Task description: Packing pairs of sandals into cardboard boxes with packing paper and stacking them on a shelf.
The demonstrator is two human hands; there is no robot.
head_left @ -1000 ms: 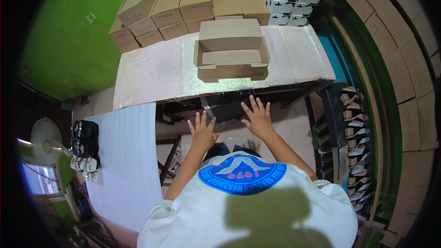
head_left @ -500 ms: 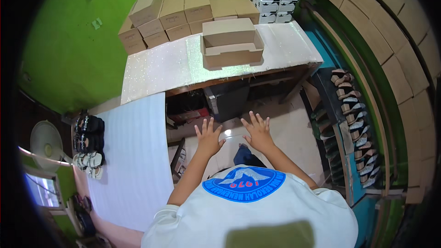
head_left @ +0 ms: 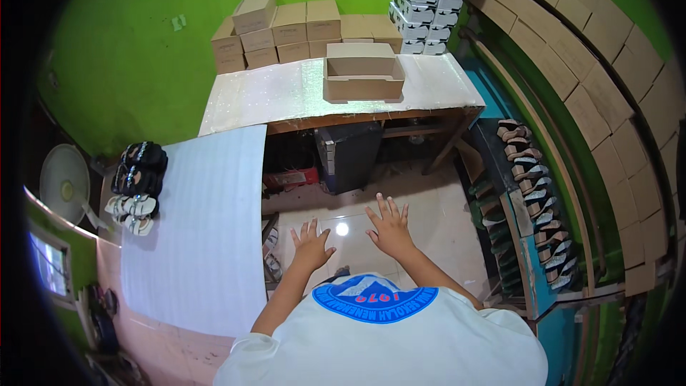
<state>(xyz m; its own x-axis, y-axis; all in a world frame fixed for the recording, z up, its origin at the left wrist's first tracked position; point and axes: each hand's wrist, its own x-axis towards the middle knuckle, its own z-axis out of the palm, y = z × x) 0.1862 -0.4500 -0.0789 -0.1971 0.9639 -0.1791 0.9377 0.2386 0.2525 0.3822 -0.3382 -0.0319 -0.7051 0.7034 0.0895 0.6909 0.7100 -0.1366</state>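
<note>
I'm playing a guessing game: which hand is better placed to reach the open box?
Probably the right hand: it appears nearer the open box, while the left hand sits farther back. Both look empty, fingers spread.

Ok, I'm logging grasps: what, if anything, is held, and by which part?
Nothing is held: the bare left hand and bare right hand are open and empty.

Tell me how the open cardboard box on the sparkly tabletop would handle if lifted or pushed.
The open cardboard box is probably light for its size, given its thin walls and no contents showing. Its raised back flap may bend or swing, being a broad, thin panel. Pushed low, it would likely slide rather than tip, being wide and low.
</note>
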